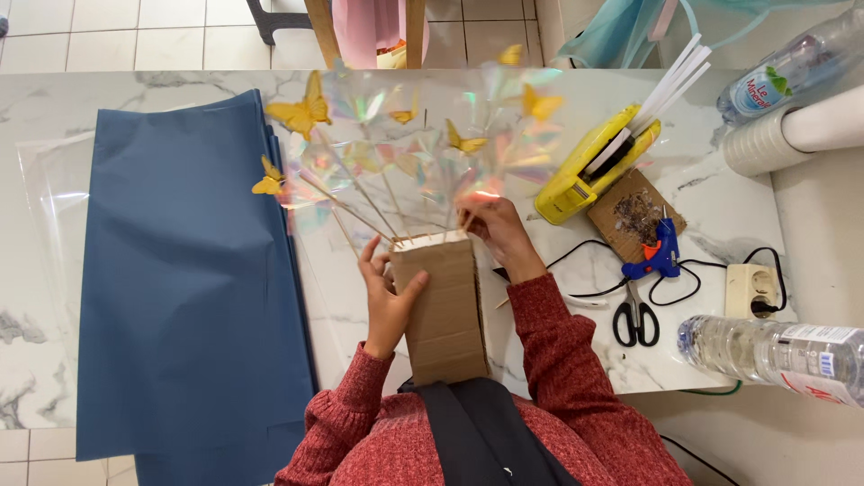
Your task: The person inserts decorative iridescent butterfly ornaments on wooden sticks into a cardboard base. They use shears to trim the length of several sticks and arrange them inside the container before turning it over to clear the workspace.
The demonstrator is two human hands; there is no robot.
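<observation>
Lying far left: a big blue paper sheet (193, 279) is covering the marble tabletop (360, 297), with clear film (49, 193) showing under its left edge.
Spreading above the middle: yellow paper butterflies (301, 110) and iridescent film pieces (423, 162) are fanning out on thin wooden sticks (360, 193) that are rising from the cardboard block.
Left hand (387, 292): it is gripping the left side of the cardboard block (443, 306), thumb lying on the front face, fingers wrapping the edge.
Cardboard block: it is standing at the near edge of the tabletop, just in front of the person's chest, between the two hands.
Right hand (499, 232): it is pinching one stick at the block's top right corner, fingertips closing together on it.
Sitting right of centre: a yellow holder (585, 171) with white strips (670, 81) is resting beside a brown cardboard scrap (630, 211).
Lying further right: a blue glue gun (661, 252) is sitting above black scissors (635, 317), its cord running to a white socket (756, 288).
Resting far right: two clear plastic bottles (774, 351) are lying at the edges, one top, one bottom.
</observation>
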